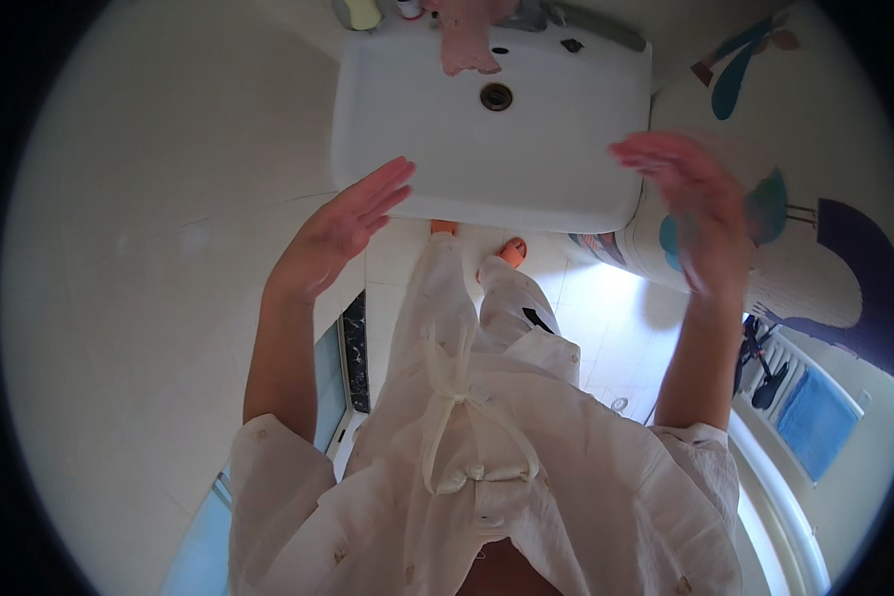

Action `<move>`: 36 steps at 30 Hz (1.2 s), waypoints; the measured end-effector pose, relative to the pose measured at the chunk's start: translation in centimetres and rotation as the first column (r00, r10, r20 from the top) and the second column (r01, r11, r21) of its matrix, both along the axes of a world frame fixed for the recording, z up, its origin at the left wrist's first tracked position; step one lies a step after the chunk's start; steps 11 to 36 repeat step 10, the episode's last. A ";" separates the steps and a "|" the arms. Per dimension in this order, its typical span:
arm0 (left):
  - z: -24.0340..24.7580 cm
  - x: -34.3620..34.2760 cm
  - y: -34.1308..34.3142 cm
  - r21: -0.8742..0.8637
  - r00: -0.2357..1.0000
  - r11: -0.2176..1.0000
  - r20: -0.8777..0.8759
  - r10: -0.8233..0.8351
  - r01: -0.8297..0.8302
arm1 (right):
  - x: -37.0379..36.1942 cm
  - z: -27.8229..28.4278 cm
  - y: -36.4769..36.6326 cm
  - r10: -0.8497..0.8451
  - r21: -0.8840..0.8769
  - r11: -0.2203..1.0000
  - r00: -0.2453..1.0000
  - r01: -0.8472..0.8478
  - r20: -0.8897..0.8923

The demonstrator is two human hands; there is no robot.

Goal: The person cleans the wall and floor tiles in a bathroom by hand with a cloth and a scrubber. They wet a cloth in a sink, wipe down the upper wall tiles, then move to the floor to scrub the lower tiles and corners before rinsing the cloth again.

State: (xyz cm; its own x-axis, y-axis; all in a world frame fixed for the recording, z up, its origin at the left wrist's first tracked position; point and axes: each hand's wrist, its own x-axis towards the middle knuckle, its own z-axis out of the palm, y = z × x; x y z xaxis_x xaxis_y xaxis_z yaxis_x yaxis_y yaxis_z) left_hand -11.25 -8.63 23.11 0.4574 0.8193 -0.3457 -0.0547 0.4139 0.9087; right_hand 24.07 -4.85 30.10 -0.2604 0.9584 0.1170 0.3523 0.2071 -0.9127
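Both of my hands are raised, well apart, at the near side of a white sink (417,149). My left hand (343,228) is over the sink's near left corner, fingers stretched out, with nothing in it. On the other side, my right hand (695,199) is beside the sink's right edge, a little blurred, its fingers extended and no object in it. A dark round drain (496,96) shows in the basin. At the back, a pink cloth (464,40) hangs over the rim and partly covers what is behind it.
A pale yellow-green soap bar in a dish (360,13) and a small white container (409,8) stand behind the sink. A decorated wall is close on the right, with a blue towel (817,422) on a rack lower down. A plain wall (139,219) lies left.
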 end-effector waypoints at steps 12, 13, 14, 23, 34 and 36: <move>3.3 7.4 -4.1 -0.013 0.984 0.996 -0.154 -0.087 0.086 | 9.1 12.9 -9.8 0.082 0.216 0.976 0.948 -0.015 -0.309; 3.3 7.4 -4.1 -0.013 0.984 0.996 -0.154 -0.087 0.086 | 9.1 12.9 -9.8 0.082 0.216 0.976 0.948 -0.015 -0.309; 3.3 7.4 -4.1 -0.013 0.984 0.996 -0.154 -0.087 0.086 | 9.1 12.9 -9.8 0.082 0.216 0.976 0.948 -0.015 -0.309; 3.3 7.4 -4.1 -0.013 0.984 0.996 -0.154 -0.087 0.086 | 9.1 12.9 -9.8 0.082 0.216 0.976 0.948 -0.015 -0.309; 3.3 7.4 -4.1 -0.013 0.984 0.996 -0.154 -0.087 0.086 | 9.1 12.9 -9.8 0.082 0.216 0.976 0.948 -0.015 -0.309; 3.3 7.4 -4.1 -0.013 0.984 0.996 -0.154 -0.087 0.086 | 9.1 12.9 -9.8 0.082 0.216 0.976 0.948 -0.015 -0.309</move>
